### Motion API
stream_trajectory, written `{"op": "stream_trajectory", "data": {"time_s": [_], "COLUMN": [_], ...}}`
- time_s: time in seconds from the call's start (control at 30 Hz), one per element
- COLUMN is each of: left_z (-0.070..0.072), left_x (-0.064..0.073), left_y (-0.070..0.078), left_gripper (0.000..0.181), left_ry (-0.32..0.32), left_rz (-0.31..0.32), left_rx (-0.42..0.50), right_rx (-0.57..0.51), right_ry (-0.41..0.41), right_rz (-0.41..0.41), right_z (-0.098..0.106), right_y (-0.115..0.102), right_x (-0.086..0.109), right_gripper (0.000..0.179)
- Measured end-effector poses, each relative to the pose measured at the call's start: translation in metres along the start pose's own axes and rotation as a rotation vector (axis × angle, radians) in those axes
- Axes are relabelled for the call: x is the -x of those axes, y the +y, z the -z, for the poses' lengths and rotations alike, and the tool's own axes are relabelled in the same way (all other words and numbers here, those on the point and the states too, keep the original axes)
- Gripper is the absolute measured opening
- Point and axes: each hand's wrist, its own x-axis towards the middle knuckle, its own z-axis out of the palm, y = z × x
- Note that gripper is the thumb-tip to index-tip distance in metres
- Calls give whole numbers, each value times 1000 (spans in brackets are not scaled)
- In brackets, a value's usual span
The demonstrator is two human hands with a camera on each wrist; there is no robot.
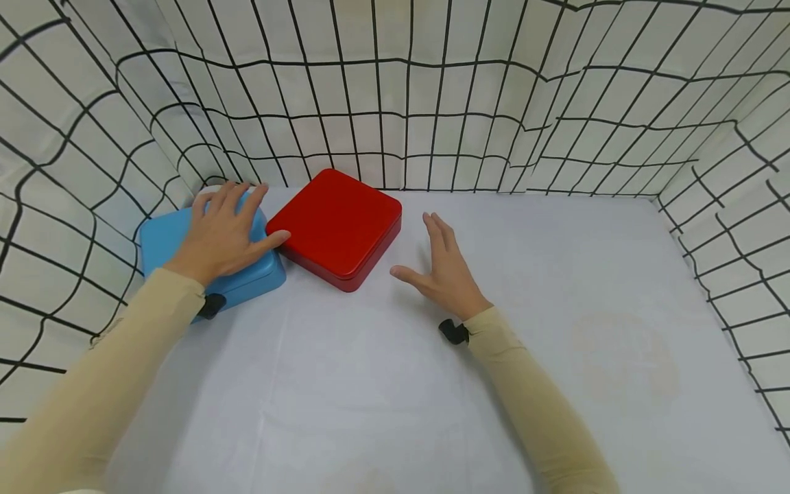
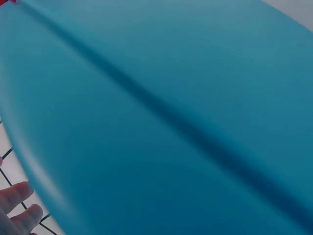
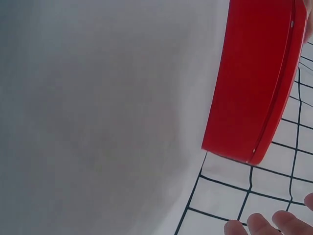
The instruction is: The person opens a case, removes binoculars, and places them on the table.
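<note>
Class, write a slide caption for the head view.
Left hand over a blue box, right hand beside a red box, black wire mesh behind.

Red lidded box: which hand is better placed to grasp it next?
Likely the right hand: empty and open beside the red lidded box, while the left hand spreads over the blue lidded box.

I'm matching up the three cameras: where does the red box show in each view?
Head: the red box lies left of centre, a little above mid-height.
Left wrist: only a red sliver in the top-left corner, probably the same box.
Right wrist: large in the upper right, cut off by the top edge.
Shared landmark: the black wire grid, also at lower left in the left wrist view and lower right in the right.
</note>
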Motion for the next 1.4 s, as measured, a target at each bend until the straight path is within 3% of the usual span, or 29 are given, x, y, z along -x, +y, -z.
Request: {"op": "stream_trajectory", "data": {"time_s": [0.6, 0.93, 1.4], "left_z": [-7, -11, -18], "left_x": [-10, -18, -22], "left_y": [8, 14, 20], "left_gripper": [94, 102, 105], "left_ry": [-8, -137, -227], "left_rz": [-5, -2, -2], "left_rx": [60, 66, 103], "right_rx": [-75, -103, -185], "right_ry": [-63, -103, -67], "right_rz": [4, -12, -133], "right_z": [-27, -40, -53], "right_y": [-17, -29, -37], "right_x": [-15, -21, -24], "right_gripper": [110, 110, 110]}}
